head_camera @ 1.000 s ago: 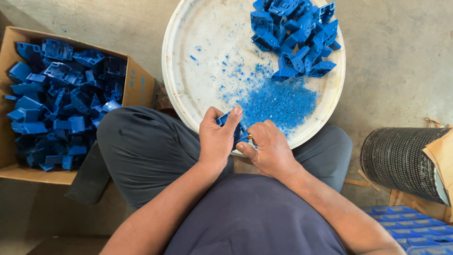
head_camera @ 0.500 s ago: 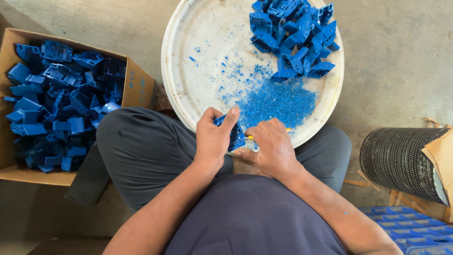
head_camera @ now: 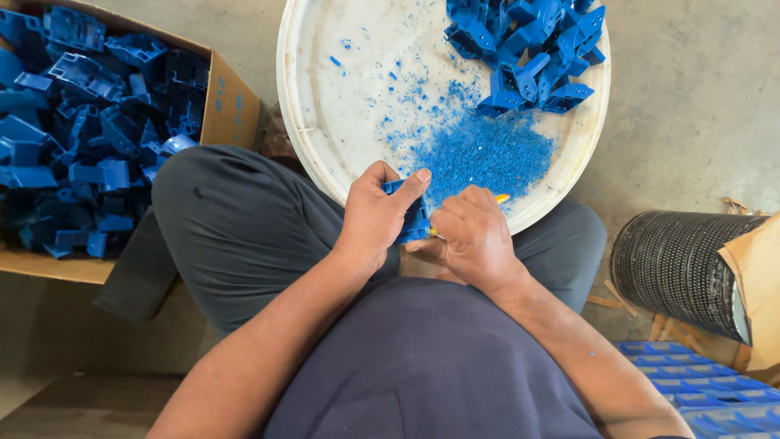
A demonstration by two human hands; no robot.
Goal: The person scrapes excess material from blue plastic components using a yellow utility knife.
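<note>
My left hand (head_camera: pixel 372 215) grips a small blue plastic part (head_camera: pixel 413 218) just above my lap, at the near rim of a round white tray (head_camera: pixel 325 106). Pressed against that part is my right hand (head_camera: pixel 470 236), closed around a small tool with a yellow handle (head_camera: pixel 503 198); its tip is hidden by my fingers. A mound of blue plastic shavings (head_camera: pixel 479 150) lies on the tray just beyond my hands. Several more blue parts (head_camera: pixel 528 49) are heaped at the tray's far right.
A cardboard box (head_camera: pixel 231 102) full of blue plastic parts stands to my left. A black ribbed roll (head_camera: pixel 678 264) lies on the concrete floor at right, beside cardboard. Stacked blue pieces (head_camera: pixel 699 386) sit at the lower right. My knees flank the tray.
My hands stayed together over the tray's near edge. The blue part has turned slightly in my left hand, and my right hand has shifted a little against it.
</note>
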